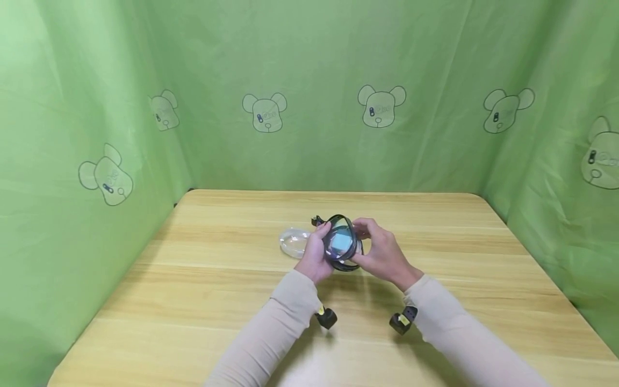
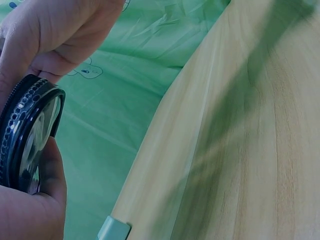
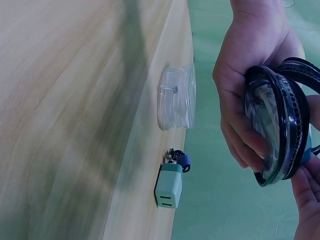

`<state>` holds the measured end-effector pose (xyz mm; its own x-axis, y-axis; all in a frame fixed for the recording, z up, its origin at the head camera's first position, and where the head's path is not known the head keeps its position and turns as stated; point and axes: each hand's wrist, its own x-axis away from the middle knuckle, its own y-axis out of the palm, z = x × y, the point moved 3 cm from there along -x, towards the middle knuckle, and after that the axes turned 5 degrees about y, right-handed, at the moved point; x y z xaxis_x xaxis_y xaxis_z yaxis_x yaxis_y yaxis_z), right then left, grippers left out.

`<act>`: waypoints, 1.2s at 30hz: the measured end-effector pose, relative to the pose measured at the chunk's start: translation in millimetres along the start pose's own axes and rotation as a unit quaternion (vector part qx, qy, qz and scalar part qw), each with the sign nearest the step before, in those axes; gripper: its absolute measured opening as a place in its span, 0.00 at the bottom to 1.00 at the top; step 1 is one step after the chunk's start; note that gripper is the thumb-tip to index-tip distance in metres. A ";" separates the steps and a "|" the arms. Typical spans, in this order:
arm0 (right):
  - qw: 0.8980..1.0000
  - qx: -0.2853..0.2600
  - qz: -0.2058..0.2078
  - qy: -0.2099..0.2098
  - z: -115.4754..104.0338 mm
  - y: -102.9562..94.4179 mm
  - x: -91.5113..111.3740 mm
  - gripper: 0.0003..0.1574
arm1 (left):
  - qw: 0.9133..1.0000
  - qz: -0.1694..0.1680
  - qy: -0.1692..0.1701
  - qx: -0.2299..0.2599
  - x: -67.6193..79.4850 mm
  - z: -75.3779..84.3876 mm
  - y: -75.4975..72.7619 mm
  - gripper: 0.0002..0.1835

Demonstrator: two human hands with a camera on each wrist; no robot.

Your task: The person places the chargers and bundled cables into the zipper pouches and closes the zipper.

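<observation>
A round clear pouch [image 1: 333, 251] with black zipper edging is held up between both hands, above the table. Two dark rims show, partly apart, and a pale blue square thing [image 1: 342, 242] is seen through the clear wall. My left hand [image 1: 316, 255] grips the pouch's left side, thumb along the near face. At the right rim, my right hand [image 1: 387, 250] has its thumb and curled fingers on the edge. In the right wrist view the left hand [image 3: 255, 75] wraps the pouch, while the right fingers [image 3: 307, 192] pinch its far side.
Behind the left hand lies a second clear round case [image 1: 292, 243] on the wooden table [image 1: 217, 301]. The right wrist view shows a mint-green charger plug [image 3: 170, 189] with a dark blue coil [image 3: 183, 161]. Green curtains [image 1: 319, 156] surround the table.
</observation>
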<state>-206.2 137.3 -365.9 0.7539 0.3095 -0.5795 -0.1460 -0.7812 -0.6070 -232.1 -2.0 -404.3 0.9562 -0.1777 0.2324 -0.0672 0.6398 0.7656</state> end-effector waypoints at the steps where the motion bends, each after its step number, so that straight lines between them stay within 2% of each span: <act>1: 1.000 0.000 0.000 0.000 0.2 -0.1 0.0 0.44 | 1.000 0.000 0.000 -0.001 0.2 0.1 0.2 0.24; 7: 1.000 0.003 0.001 -0.001 0.7 -0.5 0.3 0.42 | 1.000 -0.003 0.010 -0.017 0.1 0.4 0.8 0.30; 19: 1.000 0.012 0.005 0.001 -0.8 -0.8 -1.8 0.42 | 0.999 -0.002 0.011 -0.050 -1.1 -1.6 -2.1 0.20; 30: 1.000 0.019 0.010 -0.009 -1.7 -2.6 -4.7 0.41 | 0.999 0.006 0.007 -0.037 -2.7 -0.5 -1.1 0.27; 36: 1.000 0.017 0.007 -0.013 -0.4 -4.5 -5.9 0.40 | 0.999 0.015 -0.007 -0.029 -1.8 1.4 -2.0 0.40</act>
<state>-209.7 138.8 -359.6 0.7342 0.3125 -0.6027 -0.1794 -0.7669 -0.6162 -234.1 -4.0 -405.4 0.9498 -0.1690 0.2635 -0.0781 0.6872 0.7223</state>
